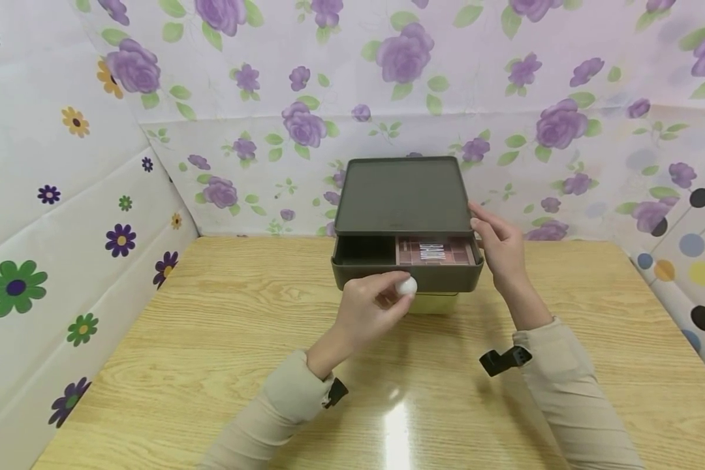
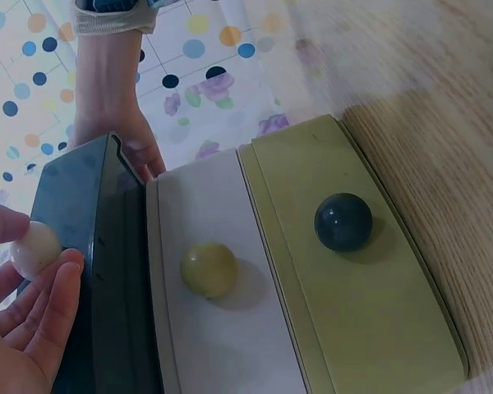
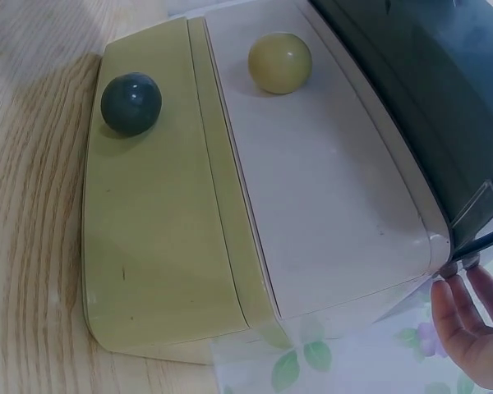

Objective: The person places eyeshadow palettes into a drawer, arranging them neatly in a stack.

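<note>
A small drawer cabinet stands on the table, its dark grey-green lid (image 1: 402,196) on top. Its dark top drawer (image 1: 446,281) is pulled out. Inside, on the right, lies a brownish flat box or packet (image 1: 458,251) with large lettering. My left hand (image 1: 367,310) pinches the round white knob (image 1: 407,286) on that drawer's front between thumb and fingers. Against the cabinet's right side rest the extended fingers of my right hand (image 1: 504,256). Below, a white drawer (image 3: 337,197) with a yellow knob (image 3: 280,63) and a green drawer (image 3: 160,230) with a dark knob (image 3: 131,104) are closed.
The wooden table (image 1: 223,339) extends to both sides and in front of the cabinet. Behind it hangs a flowered wall covering (image 1: 305,72). Another patterned covering (image 1: 64,222) borders the left side.
</note>
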Motion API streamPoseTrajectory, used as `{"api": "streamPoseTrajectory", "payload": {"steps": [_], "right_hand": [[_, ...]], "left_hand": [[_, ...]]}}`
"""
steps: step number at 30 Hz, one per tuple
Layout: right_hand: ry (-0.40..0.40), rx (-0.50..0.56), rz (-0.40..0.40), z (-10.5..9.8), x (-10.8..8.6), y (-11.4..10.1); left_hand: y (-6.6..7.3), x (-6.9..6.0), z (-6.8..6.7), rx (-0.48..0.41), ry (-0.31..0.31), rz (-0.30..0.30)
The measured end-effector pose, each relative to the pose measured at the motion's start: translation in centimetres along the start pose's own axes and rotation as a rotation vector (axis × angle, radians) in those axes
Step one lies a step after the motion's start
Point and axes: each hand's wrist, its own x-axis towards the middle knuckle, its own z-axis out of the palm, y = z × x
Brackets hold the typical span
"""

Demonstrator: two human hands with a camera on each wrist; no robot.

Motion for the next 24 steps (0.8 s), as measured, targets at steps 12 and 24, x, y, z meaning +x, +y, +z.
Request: {"api": "streamPoseTrajectory", "payload": {"steps": [12,24], "right_hand": [[0.009,-0.043,0.011,-0.1,0.0,0.2],[0.013,-0.044,-0.003,0.1,0.0,0.1]], "left_hand": [[-1.5,0.7,0.4,-0.024,0.029,-0.008],[-3.0,1.4,0.9,-0.069,0.059,-0.036]]}}
